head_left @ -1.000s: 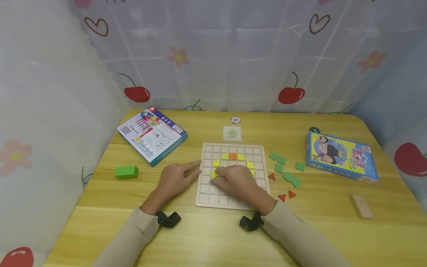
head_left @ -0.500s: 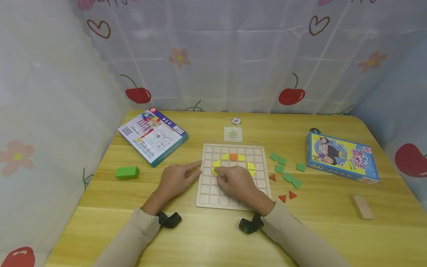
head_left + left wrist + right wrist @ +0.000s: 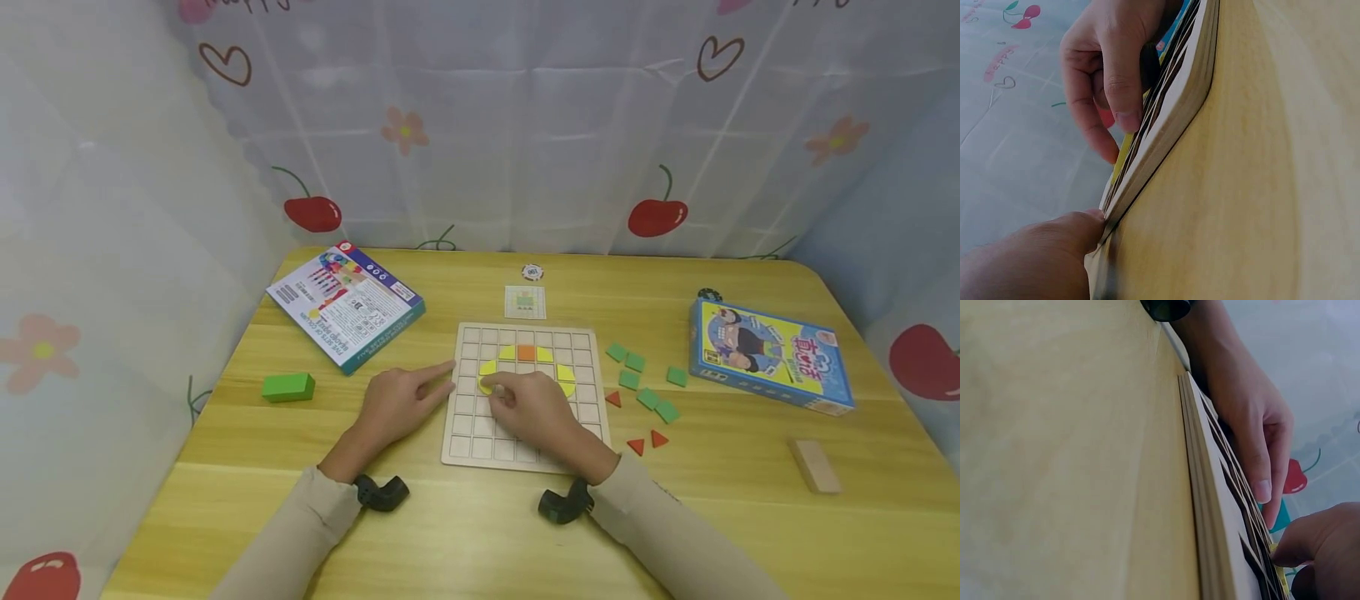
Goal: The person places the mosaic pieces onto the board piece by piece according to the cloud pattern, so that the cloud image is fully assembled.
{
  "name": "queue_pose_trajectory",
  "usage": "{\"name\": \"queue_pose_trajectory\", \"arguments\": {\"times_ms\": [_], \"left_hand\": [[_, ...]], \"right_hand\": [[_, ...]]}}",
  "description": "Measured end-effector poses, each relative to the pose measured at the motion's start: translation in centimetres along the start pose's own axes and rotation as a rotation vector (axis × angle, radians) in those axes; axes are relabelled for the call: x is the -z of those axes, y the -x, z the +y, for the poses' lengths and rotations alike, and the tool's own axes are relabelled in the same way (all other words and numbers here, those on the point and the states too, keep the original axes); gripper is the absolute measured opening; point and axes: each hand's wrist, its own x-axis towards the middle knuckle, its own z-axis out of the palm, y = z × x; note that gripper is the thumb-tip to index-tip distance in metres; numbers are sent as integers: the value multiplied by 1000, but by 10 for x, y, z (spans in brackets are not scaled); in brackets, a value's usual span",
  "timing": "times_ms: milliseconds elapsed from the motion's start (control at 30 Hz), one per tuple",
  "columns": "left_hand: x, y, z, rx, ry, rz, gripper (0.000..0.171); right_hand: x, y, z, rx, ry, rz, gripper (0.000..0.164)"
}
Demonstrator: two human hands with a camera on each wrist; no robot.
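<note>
A pale wooden grid board (image 3: 462, 427) lies in front of me, also seen edge-on in both wrist views. Several yellow rounded-corner pieces (image 3: 566, 372) and one orange square (image 3: 527, 353) sit in its cells, forming part of an outline. My right hand (image 3: 534, 408) reaches over the board. Its index fingertip presses a yellow piece (image 3: 1124, 150) on the left side, with the thumb held apart from that finger. The palm hides the middle cells. My left hand (image 3: 392, 408) rests on the table, its outstretched fingers touching the board's left edge.
Right of the board lie several green square tiles (image 3: 648, 399) and three red triangles (image 3: 637, 447). A pattern card (image 3: 525, 302) and a poker chip (image 3: 532, 272) lie behind it. Boxes (image 3: 348, 307) flank it, with a green block (image 3: 288, 387) left and a wooden block (image 3: 814, 465) right.
My right thumb has drawn back from the index fingertip, which now presses the yellow piece in its cell. The left hand stays at the board's edge. The view has shifted slightly.
</note>
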Motion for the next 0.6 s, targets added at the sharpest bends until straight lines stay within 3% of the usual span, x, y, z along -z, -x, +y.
{"name": "queue_pose_trajectory", "arguments": {"times_ms": [600], "left_hand": [[2,0,3,5,-3,2,37]], "right_hand": [[2,0,1,-78,-83,3,18]]}}
